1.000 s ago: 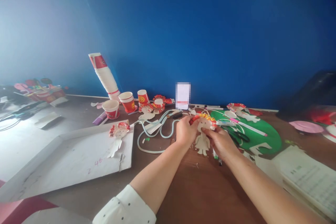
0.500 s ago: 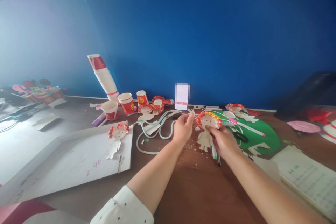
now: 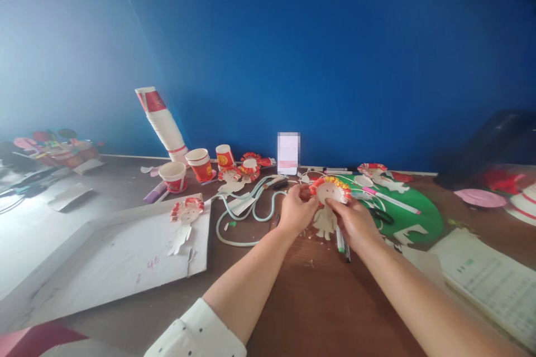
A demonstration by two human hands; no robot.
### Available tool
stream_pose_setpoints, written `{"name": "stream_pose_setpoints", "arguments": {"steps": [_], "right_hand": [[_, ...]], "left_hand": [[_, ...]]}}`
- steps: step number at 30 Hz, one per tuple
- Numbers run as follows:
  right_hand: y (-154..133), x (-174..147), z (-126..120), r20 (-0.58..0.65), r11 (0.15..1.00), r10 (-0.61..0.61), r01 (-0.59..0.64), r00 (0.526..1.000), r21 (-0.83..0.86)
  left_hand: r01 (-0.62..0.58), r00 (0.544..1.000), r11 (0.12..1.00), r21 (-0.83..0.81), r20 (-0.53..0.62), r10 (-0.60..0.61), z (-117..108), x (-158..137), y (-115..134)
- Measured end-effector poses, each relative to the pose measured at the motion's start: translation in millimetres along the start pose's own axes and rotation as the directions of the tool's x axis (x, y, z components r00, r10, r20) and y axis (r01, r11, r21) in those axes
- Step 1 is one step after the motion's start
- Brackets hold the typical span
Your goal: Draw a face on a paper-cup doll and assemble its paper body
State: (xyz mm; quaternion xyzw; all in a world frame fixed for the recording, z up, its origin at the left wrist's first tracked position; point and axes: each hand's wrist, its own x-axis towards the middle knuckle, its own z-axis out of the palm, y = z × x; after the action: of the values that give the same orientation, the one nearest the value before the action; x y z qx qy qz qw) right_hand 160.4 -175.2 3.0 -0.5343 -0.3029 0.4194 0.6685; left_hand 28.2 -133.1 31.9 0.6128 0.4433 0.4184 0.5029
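Held above the table is a paper doll (image 3: 329, 194) with a round face, a fringe of red and yellow curls and a small white body hanging below. My right hand (image 3: 354, 219) pinches it at the right, thumb across the lower face. At the doll's left edge my left hand (image 3: 296, 209) has its fingers closed on the red curled rim. Beneath the right hand lie a green-tipped marker (image 3: 340, 240) and a dark pen. A similar paper doll (image 3: 187, 210) rests on the white box lid to the left.
Red and white paper cups (image 3: 172, 177) and a leaning cup stack (image 3: 161, 122) stand at the back left. A phone (image 3: 288, 153) is upright by the blue wall. A pale cord (image 3: 234, 242), green disc (image 3: 427, 217), pink marker (image 3: 391, 201) and notebook (image 3: 489, 290) lie around.
My left hand has moved from beside the doll onto its left rim, its fingers closing there. The right hand keeps its hold. The whole view has shifted slightly.
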Motion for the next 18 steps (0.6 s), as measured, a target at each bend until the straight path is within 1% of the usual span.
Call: {"name": "stream_pose_setpoints", "arguments": {"steps": [4,7,10,12,15,18], "right_hand": [[-1,0,0,0.028,1.000,0.013,-0.013,1.000,0.000],[-3,-1,2,0.049,1.000,0.021,-0.021,0.999,0.005],[-5,-3,4,0.068,1.000,0.021,-0.021,0.997,0.001],[-6,-4,4,0.081,1.000,0.020,-0.020,0.997,-0.004],[-4,-4,3,0.082,0.999,0.000,0.004,0.997,-0.050],[-3,-5,2,0.056,0.988,-0.062,0.070,0.997,-0.140]], "left_hand": [[0.004,1.000,1.000,0.020,-0.005,-0.004,0,-1,3],[0.010,1.000,1.000,-0.030,0.021,-0.009,1,-3,4],[0.052,0.997,0.995,-0.082,0.063,-0.047,5,-4,1],[0.085,0.995,0.995,-0.057,0.060,-0.081,7,-3,-2],[0.111,0.994,0.992,-0.059,0.027,-0.109,10,-1,-5],[0.122,0.993,0.983,-0.140,0.012,-0.122,11,2,-6]]}}
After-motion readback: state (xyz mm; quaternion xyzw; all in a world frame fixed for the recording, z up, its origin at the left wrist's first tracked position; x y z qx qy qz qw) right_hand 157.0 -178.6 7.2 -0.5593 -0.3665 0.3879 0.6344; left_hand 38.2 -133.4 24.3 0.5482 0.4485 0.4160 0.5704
